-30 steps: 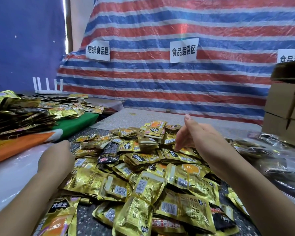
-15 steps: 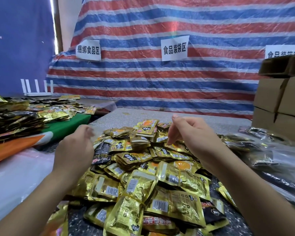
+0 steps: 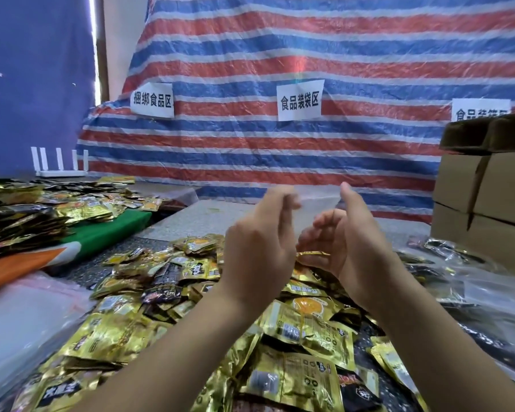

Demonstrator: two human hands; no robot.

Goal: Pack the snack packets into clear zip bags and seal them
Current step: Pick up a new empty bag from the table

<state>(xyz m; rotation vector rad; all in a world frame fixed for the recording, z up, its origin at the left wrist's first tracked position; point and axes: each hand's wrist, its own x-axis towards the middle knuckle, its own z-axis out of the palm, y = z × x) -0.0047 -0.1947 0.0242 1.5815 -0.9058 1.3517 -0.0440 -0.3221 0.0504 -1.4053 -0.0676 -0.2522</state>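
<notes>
Both hands raised over the packets (image 3: pixel 304 331) heaped on the tabletop (image 3: pixel 199 221): left hand (image 3: pixel 259 248) pinching one top corner of a clear bag (image 3: pixel 315 212), right hand (image 3: pixel 351 242) the other; best spread the mouth wide before feeding packets in.

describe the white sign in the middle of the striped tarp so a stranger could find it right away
Start at the red, white and blue striped tarp that fills the back wall. Three white paper signs hang on it; take the middle sign, straight above the raised hands. Unlike the left sign near the tarp's edge and the right sign cut off by cardboard boxes, it shows whole.
</notes>
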